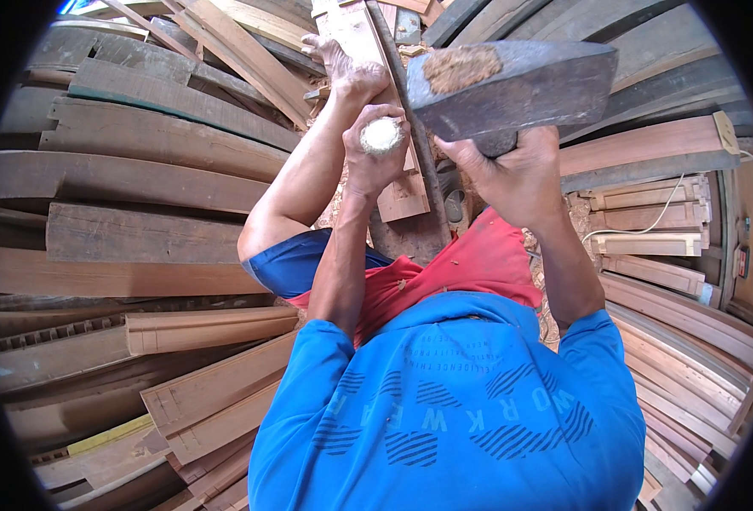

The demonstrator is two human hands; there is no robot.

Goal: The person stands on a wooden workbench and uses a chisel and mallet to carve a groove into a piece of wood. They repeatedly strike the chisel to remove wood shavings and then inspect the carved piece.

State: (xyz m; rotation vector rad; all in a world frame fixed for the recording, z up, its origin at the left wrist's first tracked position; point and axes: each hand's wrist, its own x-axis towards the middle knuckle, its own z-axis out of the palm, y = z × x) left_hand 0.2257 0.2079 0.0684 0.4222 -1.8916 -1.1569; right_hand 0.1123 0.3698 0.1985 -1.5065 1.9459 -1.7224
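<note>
My left hand [368, 149] is closed round an upright tool with a pale, round, frayed handle end [381, 136]; its lower part is hidden beneath the fist. In my right hand [517, 179] is a mallet [512, 98], raised to the right of that handle and apart from it. Its broad, dark, block-like head carries a rough brown patch, and only a short bit of its handle shows. Below my left hand runs a long reddish wooden board [403, 198]. My bare left foot [355, 72] rests on the board beyond that hand.
Planks [155, 183] lie stacked along the left. More dark boards [674, 55] fill the far right, with panelled wooden pieces [649, 217] nearer. A pale cable [661, 213] curves over them. Wood shavings [335, 200] lie around the board, beside a dark beam [423, 162].
</note>
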